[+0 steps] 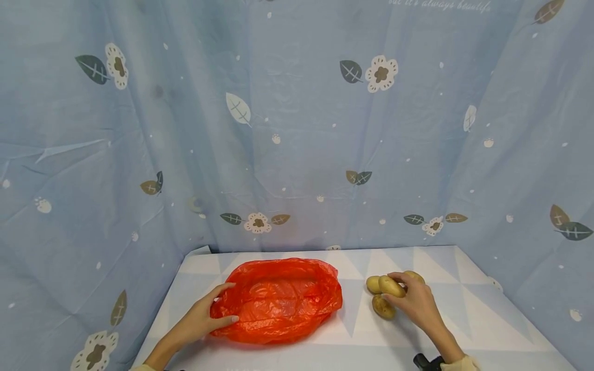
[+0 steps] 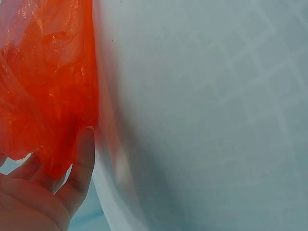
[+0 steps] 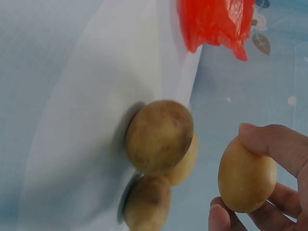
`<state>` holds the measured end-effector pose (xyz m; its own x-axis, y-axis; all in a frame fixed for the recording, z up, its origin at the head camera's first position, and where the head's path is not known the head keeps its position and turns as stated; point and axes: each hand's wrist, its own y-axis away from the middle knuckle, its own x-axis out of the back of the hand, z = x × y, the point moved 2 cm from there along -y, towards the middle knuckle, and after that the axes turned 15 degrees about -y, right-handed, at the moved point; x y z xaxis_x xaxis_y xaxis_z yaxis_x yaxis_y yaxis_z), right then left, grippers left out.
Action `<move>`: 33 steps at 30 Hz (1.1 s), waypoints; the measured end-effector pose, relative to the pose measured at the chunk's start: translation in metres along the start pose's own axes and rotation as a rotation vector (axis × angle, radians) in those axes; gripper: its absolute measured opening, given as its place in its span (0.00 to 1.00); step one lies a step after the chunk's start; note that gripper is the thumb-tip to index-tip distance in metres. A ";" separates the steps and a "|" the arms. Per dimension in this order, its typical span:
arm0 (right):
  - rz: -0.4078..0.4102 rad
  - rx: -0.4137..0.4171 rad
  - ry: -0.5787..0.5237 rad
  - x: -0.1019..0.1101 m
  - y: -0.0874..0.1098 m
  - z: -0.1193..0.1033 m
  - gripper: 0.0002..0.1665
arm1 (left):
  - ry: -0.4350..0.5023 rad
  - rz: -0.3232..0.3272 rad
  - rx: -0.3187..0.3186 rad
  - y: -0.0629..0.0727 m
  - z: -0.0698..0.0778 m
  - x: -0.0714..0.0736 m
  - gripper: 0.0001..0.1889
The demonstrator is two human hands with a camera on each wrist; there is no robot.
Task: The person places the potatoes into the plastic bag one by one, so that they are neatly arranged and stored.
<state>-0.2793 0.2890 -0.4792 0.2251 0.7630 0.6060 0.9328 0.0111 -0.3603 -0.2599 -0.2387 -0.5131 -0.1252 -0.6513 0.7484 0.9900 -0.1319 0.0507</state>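
A red plastic bag (image 1: 278, 304) lies with its mouth wide on the table, left of the middle. My left hand (image 1: 201, 317) holds the bag's left end, the thumb along the near side and the fingers round the far side. In the left wrist view the thin red film (image 2: 53, 86) sits between thumb and fingers. My right hand (image 1: 417, 304) grips a yellow potato (image 3: 247, 175) between thumb and fingertips. Below and around it are more potatoes: a browner one (image 1: 383, 307) nearest, one (image 1: 373, 284) at the left, and one (image 1: 414, 276) partly behind the hand.
The white table (image 1: 473, 330) has a pale geometric pattern. A blue curtain (image 1: 297, 170) with leaves and flowers hangs behind it and along both sides. A dark strap (image 1: 427, 362) shows at the right wrist.
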 end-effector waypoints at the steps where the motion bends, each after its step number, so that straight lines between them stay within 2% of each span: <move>1: -0.002 0.003 -0.004 -0.001 -0.001 -0.001 0.31 | -0.002 0.002 0.003 0.000 0.000 0.000 0.46; 7: -0.025 0.008 -0.038 -0.009 -0.006 -0.009 0.31 | 0.005 0.006 0.026 -0.003 0.000 -0.001 0.45; 25: -0.075 0.013 -0.039 -0.041 -0.020 -0.036 0.31 | 0.002 -0.001 0.002 -0.002 0.000 -0.002 0.46; 33: -0.109 0.030 -0.095 -0.055 -0.024 -0.050 0.30 | -0.003 0.006 -0.001 0.000 0.000 -0.003 0.47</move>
<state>-0.3000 0.2149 -0.4681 0.0937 0.8138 0.5736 0.9410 0.1158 -0.3180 -0.2592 -0.2371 -0.5149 -0.1188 -0.6500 0.7506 0.9907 -0.1287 0.0454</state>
